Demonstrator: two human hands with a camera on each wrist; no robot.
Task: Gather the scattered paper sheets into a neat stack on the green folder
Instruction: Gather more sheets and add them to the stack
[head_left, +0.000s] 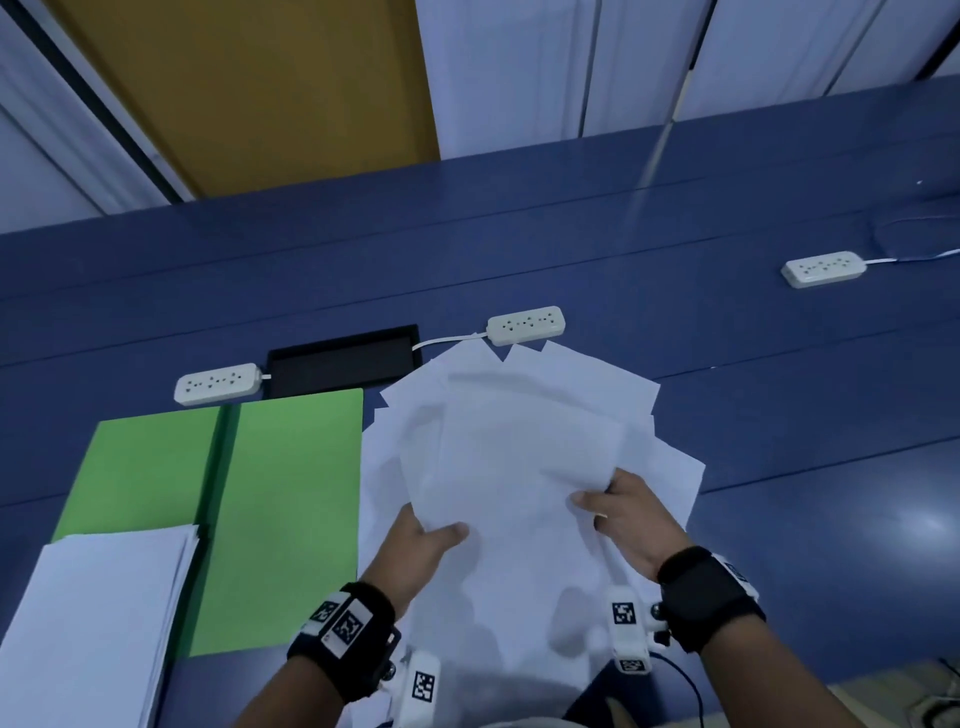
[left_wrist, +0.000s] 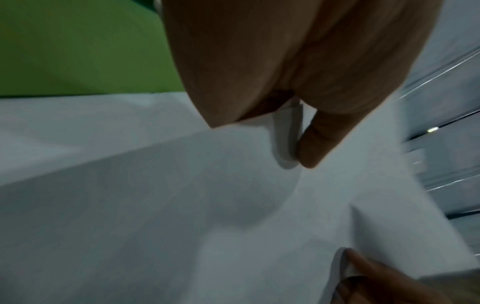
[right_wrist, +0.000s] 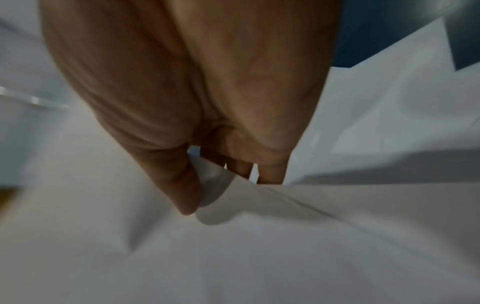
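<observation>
Left hand (head_left: 415, 540) and right hand (head_left: 631, 512) are both pinching a fanned bunch of paper sheets (head_left: 524, 447), thumbs on top and fingers underneath, just right of the open green folder (head_left: 291, 499). A squared paper stack (head_left: 98, 613) is lying on the folder's near-left corner.

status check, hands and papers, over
Left hand and right hand both pinch loose sheets. Sheets fanned beside green folder, not on it. Path clear.
</observation>
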